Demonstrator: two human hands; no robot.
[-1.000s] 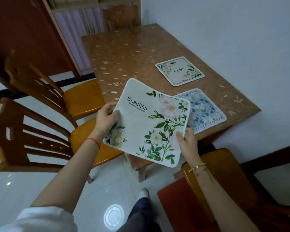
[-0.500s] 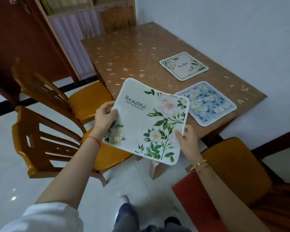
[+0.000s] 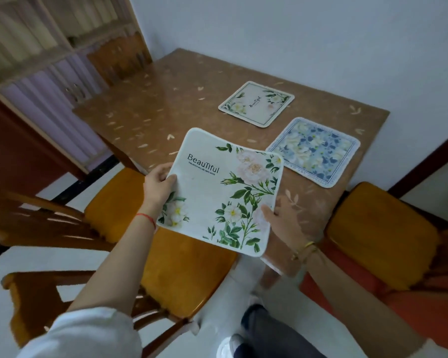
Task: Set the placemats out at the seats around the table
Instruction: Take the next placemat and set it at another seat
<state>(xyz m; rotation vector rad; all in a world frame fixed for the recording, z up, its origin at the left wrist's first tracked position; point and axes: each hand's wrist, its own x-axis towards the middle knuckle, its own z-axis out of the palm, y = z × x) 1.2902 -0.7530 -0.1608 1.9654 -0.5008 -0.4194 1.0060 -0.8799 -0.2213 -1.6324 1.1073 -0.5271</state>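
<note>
The left hand and right hand each pinch an edge of the white floral placemat, held above the tabletop's near corner. Blue placemat and another white placemat lie flat toward the tabletop's right edge.

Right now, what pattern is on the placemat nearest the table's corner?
Blue and white flowers with a blue line border on the placemat, seen in the head view.

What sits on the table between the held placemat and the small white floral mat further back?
Nothing: in the head view only bare tabletop separates the held placemat from the small white floral mat.
</note>
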